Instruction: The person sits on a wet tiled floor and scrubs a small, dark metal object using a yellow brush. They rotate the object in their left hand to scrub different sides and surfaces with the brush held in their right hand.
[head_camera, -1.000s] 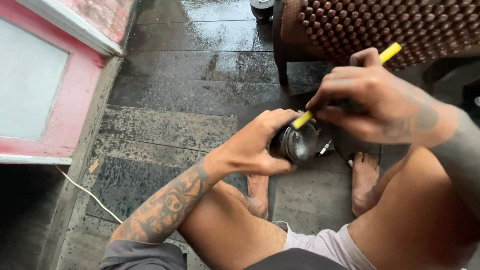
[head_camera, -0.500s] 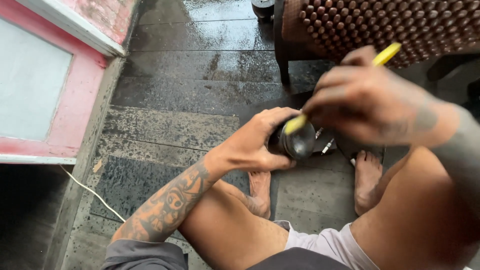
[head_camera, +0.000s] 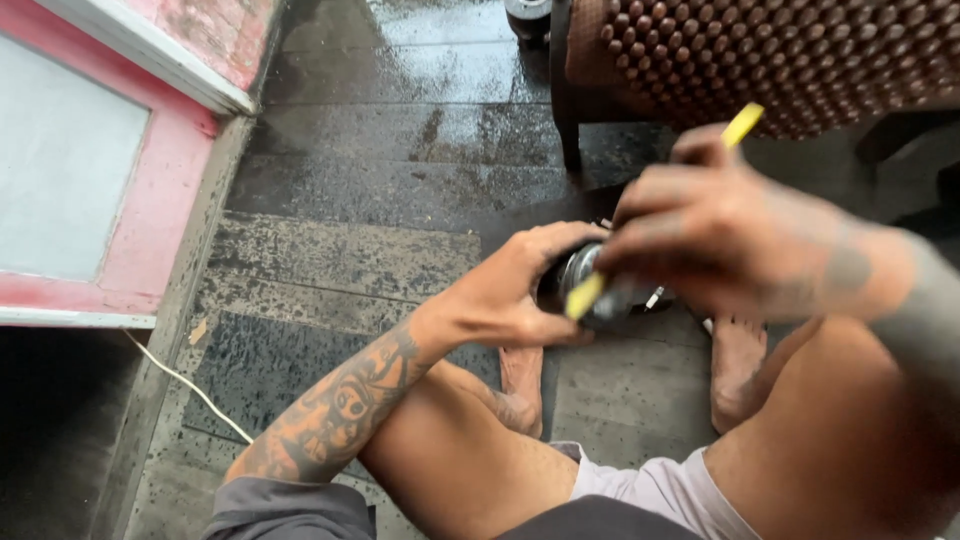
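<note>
The left hand grips a round metal part from its left side, above the wet floor. The right hand closes around a yellow tool, its tip touching the part.

A round, dark metal part with a shiny rim is held low above the wet floor, just in front of the beaded seat. A slim yellow tool is laid slantwise across it, its upper end raised toward the seat.

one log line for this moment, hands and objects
left hand grips round metal part | right hand holds yellow tool on it
</note>
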